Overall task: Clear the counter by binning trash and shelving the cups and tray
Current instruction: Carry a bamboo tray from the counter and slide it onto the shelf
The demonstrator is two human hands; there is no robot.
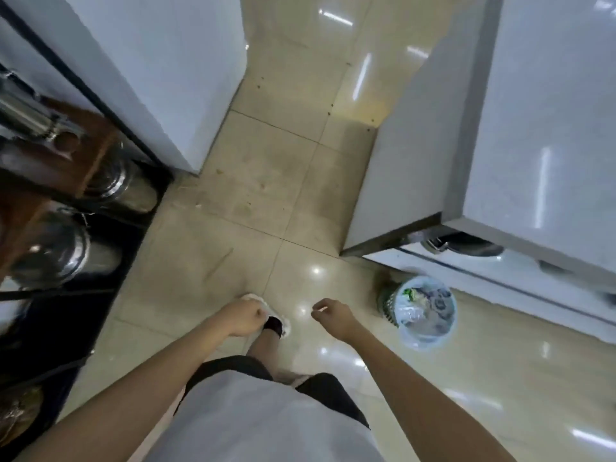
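Commercial kitchen or canteen service area. Indicators: large steel pots (63,251) on a dark lower shelf (66,311), white counter units (540,128), glossy tiled floor (266,201), lined waste bin (425,311).

Bin (423,315) on floor (266,181), right of both hands, beside counter (546,135); shelved metal pots (63,251) at left.

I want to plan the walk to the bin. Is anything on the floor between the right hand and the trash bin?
Nothing visible. Only bare glossy tile lies between the right hand and the trash bin, which stands open-topped on the floor beside the white counter.
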